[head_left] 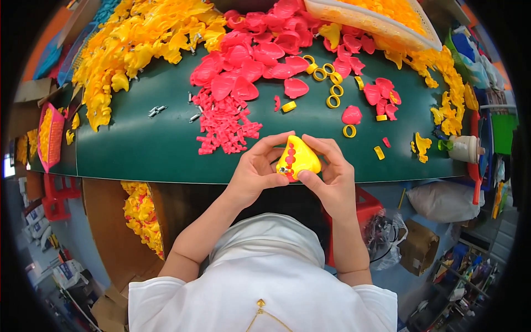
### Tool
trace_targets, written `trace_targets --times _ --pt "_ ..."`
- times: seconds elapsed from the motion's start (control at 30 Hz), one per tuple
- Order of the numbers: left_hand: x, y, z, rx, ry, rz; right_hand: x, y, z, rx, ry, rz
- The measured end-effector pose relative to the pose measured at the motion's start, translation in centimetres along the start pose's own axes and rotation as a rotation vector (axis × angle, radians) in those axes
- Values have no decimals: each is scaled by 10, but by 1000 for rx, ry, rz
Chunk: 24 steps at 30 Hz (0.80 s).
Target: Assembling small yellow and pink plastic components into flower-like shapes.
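My left hand (250, 172) and my right hand (336, 176) are both closed around a yellow plastic toy part (303, 158), just above the table's near edge. It is rounded and roughly triangular, narrow end pointing away from me. A row of small red pieces (290, 155) runs down its left side, and a small silvery metal piece sits near the bottom beside my left thumb. Both thumbs press its near side while the fingers wrap its far edge. Beyond my left hand lies a heap of small pink-red plastic pieces (225, 126). Several yellow rings (333, 102) lie ahead of my right hand.
Pink-red shells (243, 63) and yellow parts (144, 41) are piled across the green table (149, 155). Small metal pins (157, 110) lie at left. A white basket (381, 22) stands at the back. Below the table are a cardboard box (113, 221) and a red stool (362, 213).
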State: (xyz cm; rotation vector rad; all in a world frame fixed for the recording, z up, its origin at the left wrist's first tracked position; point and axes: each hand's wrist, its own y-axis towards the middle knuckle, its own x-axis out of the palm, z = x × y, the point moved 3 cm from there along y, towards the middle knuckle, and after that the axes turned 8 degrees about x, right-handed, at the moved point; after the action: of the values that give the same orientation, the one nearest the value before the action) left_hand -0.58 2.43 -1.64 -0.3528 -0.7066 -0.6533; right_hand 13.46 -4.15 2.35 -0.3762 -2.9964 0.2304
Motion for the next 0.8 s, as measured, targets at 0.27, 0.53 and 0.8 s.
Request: trace_targets --times 0.27,0.53,0.8 --pt "0 -6 3 55 27 -23 11 -8 4 -11 -9 57" --pt "2 -9 5 94 18 -75 12 -15 2 -92 -91 130" --pt "4 -12 6 64 8 -44 12 -17 3 -84 -108 104"
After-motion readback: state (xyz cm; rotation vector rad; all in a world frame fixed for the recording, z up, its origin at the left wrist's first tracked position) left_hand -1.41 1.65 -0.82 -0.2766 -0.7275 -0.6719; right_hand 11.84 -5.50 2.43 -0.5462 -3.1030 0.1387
